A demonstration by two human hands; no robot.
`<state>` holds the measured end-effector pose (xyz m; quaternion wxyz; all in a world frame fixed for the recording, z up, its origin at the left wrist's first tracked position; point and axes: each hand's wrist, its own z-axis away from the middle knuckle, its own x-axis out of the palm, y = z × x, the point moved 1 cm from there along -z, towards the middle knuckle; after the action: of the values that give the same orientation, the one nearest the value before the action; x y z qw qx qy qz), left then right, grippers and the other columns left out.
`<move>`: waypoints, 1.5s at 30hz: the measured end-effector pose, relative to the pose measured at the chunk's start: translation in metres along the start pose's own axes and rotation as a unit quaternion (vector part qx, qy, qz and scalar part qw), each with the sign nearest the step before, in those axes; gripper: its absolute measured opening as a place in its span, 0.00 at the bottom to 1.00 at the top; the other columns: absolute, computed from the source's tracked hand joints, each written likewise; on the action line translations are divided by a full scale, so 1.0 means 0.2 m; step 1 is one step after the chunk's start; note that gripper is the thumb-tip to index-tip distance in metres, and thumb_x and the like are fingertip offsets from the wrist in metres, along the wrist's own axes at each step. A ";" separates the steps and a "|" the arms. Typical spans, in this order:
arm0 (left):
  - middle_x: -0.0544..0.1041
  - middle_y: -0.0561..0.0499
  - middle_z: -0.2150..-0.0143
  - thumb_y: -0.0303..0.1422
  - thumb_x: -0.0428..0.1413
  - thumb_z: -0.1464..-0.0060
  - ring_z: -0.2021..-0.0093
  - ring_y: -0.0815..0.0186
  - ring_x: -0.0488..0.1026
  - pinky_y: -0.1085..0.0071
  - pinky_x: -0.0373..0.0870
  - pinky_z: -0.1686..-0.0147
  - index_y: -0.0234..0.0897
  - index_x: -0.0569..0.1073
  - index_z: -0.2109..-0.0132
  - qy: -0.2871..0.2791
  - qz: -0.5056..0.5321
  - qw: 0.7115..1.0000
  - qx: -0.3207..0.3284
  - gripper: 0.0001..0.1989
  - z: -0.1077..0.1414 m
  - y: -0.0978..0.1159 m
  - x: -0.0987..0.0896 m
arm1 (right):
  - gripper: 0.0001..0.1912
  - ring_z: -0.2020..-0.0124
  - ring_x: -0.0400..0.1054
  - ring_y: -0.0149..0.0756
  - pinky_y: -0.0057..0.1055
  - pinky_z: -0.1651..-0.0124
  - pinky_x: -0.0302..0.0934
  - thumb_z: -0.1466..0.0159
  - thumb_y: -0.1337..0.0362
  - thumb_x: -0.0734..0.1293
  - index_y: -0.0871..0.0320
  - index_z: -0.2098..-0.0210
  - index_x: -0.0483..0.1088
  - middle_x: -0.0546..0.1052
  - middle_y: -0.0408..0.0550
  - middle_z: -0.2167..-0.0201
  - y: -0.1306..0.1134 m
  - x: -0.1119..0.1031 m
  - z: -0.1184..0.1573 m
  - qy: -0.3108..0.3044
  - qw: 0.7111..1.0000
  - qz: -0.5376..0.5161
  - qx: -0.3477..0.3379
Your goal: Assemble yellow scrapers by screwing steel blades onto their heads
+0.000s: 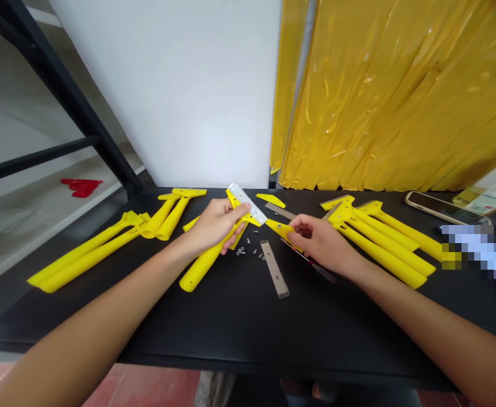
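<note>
My left hand (219,221) is closed around a yellow scraper handle (201,268), thumb pressed on the silvery metal blade (248,202) lying across its head. Between the fingers of my right hand (322,240) is a yellow cover plate (278,228), its tip close to the blade's near corner. Under that hand a screwdriver (324,273) lies on the black table. A loose blade (274,268) rests between my hands, beside several small screws and nuts (241,251). Farther back are another cover plate (271,199) and a second blade (280,211).
Several yellow handles (99,246) lie at the left of the table (214,328). Scrapers with blades (379,232) are grouped at the right, near a phone (447,209). A white panel (180,90) and yellow plastic sheeting (400,90) stand behind; a red object (81,187) sits left.
</note>
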<state>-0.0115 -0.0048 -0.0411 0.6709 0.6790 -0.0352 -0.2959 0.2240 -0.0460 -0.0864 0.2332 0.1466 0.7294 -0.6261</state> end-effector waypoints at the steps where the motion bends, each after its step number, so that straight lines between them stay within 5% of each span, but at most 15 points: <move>1: 0.65 0.55 0.88 0.44 0.49 0.32 0.90 0.73 0.61 0.77 0.58 0.89 0.39 0.65 0.77 -0.002 -0.009 1.000 0.002 0.25 0.00 0.00 0.00 | 0.06 0.70 0.67 0.34 0.30 0.67 0.59 0.36 0.59 0.66 0.55 0.66 0.67 0.74 0.42 0.72 0.01 0.00 0.00 0.008 1.000 0.006 -0.005; 6: 0.66 0.53 0.88 0.44 0.50 0.32 0.91 0.73 0.61 0.76 0.60 0.88 0.39 0.65 0.79 0.006 -0.038 0.999 0.002 0.26 0.02 0.01 0.01 | 0.08 0.73 0.64 0.34 0.30 0.69 0.56 0.34 0.62 0.64 0.53 0.55 0.70 0.72 0.39 0.73 0.00 -0.03 0.00 0.027 0.994 0.083 -0.059; 11: 0.65 0.54 0.89 0.42 0.50 0.32 0.91 0.75 0.61 0.78 0.59 0.87 0.39 0.64 0.79 0.001 -0.042 0.999 0.015 0.26 0.02 0.02 0.02 | 0.12 0.70 0.68 0.37 0.32 0.66 0.59 0.33 0.52 0.66 0.52 0.57 0.73 0.76 0.43 0.69 0.00 -0.03 0.00 0.050 0.991 0.113 -0.056; 16: 0.64 0.54 0.89 0.44 0.50 0.32 0.91 0.73 0.62 0.77 0.59 0.89 0.40 0.61 0.80 -0.022 -0.052 0.998 -0.005 0.27 0.01 0.01 0.03 | 0.16 0.69 0.68 0.36 0.31 0.66 0.61 0.40 0.54 0.73 0.54 0.57 0.70 0.75 0.43 0.68 0.01 -0.05 -0.02 0.108 0.993 0.022 -0.037; 20: 0.64 0.55 0.89 0.46 0.51 0.33 0.91 0.72 0.62 0.76 0.60 0.90 0.39 0.63 0.78 -0.045 -0.047 0.998 -0.024 0.26 0.01 -0.01 0.03 | 0.17 0.77 0.57 0.29 0.29 0.74 0.52 0.42 0.51 0.74 0.57 0.62 0.77 0.70 0.41 0.75 -0.01 -0.08 -0.02 0.084 0.991 -0.108 0.006; 24: 0.65 0.56 0.87 0.47 0.52 0.34 0.90 0.72 0.63 0.76 0.61 0.91 0.40 0.64 0.76 -0.063 -0.032 0.997 -0.031 0.24 0.02 -0.02 0.04 | 0.15 0.75 0.57 0.30 0.30 0.73 0.53 0.41 0.52 0.74 0.55 0.60 0.80 0.75 0.44 0.69 -0.03 -0.08 -0.02 0.095 0.980 -0.176 0.013; 34: 0.66 0.57 0.85 0.46 0.52 0.34 0.90 0.73 0.62 0.77 0.59 0.91 0.40 0.63 0.74 -0.073 -0.024 0.997 -0.018 0.22 0.02 -0.03 0.06 | 0.14 0.70 0.64 0.33 0.31 0.67 0.60 0.32 0.51 0.66 0.55 0.57 0.74 0.72 0.43 0.69 0.03 -0.04 -0.04 0.111 0.989 -0.040 -0.089; 45: 0.66 0.58 0.85 0.46 0.52 0.33 0.90 0.74 0.62 0.77 0.60 0.90 0.40 0.62 0.73 -0.079 -0.040 0.996 -0.007 0.22 0.02 -0.03 0.06 | 0.15 0.73 0.69 0.33 0.33 0.68 0.66 0.32 0.49 0.65 0.53 0.62 0.63 0.73 0.39 0.73 0.09 -0.02 -0.06 0.043 0.995 -0.074 -0.052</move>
<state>-0.0064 -0.0125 -0.0511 0.6585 0.6496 -0.0585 -0.3756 0.2344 -0.0307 -0.0990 0.1620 0.1071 0.7792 -0.5960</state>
